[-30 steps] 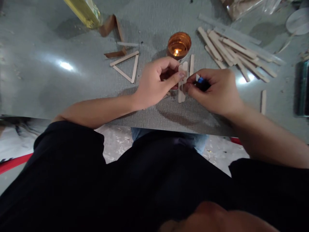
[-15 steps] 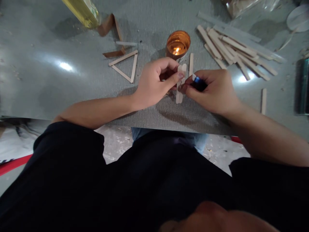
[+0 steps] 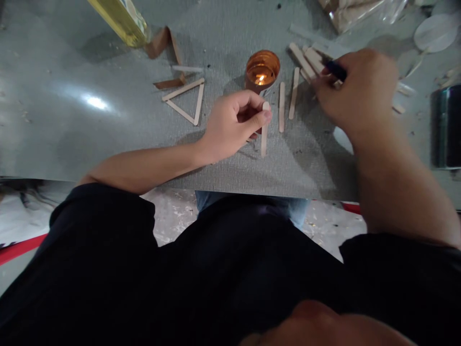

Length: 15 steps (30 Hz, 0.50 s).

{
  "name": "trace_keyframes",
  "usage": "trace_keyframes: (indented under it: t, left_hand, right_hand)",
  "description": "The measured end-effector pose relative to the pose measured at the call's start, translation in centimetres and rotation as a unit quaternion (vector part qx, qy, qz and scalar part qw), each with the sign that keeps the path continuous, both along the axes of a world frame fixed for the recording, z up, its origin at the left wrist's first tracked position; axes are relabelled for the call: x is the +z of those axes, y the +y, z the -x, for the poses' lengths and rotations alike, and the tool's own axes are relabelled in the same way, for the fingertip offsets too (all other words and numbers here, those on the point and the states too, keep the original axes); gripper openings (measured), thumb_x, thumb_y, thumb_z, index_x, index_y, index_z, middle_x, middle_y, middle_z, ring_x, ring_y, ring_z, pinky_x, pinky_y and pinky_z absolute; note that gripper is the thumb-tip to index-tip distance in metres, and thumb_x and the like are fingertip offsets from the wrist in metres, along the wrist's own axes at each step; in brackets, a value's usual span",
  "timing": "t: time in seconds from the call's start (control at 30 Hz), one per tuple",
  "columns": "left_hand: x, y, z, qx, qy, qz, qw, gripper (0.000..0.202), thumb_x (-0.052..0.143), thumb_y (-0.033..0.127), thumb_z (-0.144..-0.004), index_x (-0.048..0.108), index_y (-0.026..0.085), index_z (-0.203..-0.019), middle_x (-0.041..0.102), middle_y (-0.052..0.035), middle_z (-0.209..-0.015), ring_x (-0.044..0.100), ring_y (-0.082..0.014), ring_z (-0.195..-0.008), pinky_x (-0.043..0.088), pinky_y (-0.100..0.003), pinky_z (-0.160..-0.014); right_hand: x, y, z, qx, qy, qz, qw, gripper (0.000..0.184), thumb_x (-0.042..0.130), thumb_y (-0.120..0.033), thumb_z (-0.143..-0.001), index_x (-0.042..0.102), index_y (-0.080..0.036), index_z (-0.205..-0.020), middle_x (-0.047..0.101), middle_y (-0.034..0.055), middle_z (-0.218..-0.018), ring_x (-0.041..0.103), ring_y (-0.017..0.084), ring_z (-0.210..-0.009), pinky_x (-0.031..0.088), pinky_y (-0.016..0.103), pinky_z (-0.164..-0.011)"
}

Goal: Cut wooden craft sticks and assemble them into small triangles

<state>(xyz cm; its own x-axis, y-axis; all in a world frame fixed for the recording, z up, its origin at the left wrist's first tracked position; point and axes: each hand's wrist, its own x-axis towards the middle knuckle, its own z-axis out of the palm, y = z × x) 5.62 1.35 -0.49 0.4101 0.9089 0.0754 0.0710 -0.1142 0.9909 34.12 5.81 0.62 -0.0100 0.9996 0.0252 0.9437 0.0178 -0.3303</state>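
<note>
My left hand (image 3: 237, 122) pinches one wooden craft stick (image 3: 264, 137) between thumb and fingers, the stick pointing towards the table's near edge. Over the pile of craft sticks (image 3: 300, 55) is my right hand (image 3: 356, 84), closed on a small dark-blue object (image 3: 336, 70) whose kind I cannot make out. Its fingertips are at the pile; whether they touch a stick is unclear. Two single sticks lie between the hands, a nearer stick (image 3: 281, 108) and a slanted stick (image 3: 294, 93). Just beyond my left hand burns a candle in an amber cup (image 3: 262, 60).
Left of my left hand lies a triangle of craft sticks (image 3: 180, 109). Behind it are a curled brown ribbon (image 3: 162, 45) and a bottle of yellow liquid (image 3: 122, 24). A plastic bag (image 3: 360, 12), a white disc (image 3: 435, 33) and a dark device (image 3: 448, 127) are on the right.
My right hand has moved right and away from me, from beside my left hand to the pile. My left hand held two sticks together; now it holds one. A second loose stick shows on the table.
</note>
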Motion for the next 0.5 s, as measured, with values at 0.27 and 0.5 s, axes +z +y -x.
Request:
trace_keyframes:
  t: [0.27, 0.5]
  left_hand:
    - [1.0, -0.4, 0.1, 0.015, 0.020, 0.026, 0.999, 0.044, 0.078, 0.068, -0.092, 0.071, 0.025, -0.089, 0.074, -0.0020, -0.080, 0.071, -0.0151, -0.067, 0.065, -0.036, -0.062]
    - [0.6, -0.1, -0.1, 0.033, -0.003, 0.015, 0.999, 0.043, 0.078, 0.069, -0.091, 0.071, 0.027, -0.089, 0.072, -0.0002, -0.078, 0.068, -0.0132, -0.067, 0.064, -0.035, -0.061]
  right_hand:
    - [-0.3, 0.3, 1.5, -0.036, -0.144, -0.007, 0.989, 0.042, 0.066, -0.041, -0.097, 0.079, -0.012, -0.125, 0.073, 0.0236, -0.124, 0.065, 0.027, -0.105, 0.038, 0.038, -0.084]
    - [0.6, 0.0, 0.6, -0.040, -0.052, -0.034, 0.997, 0.035, 0.060, -0.039, -0.098, 0.078, -0.012, -0.111, 0.073, 0.0224, -0.112, 0.063, 0.029, -0.102, 0.040, 0.045, -0.091]
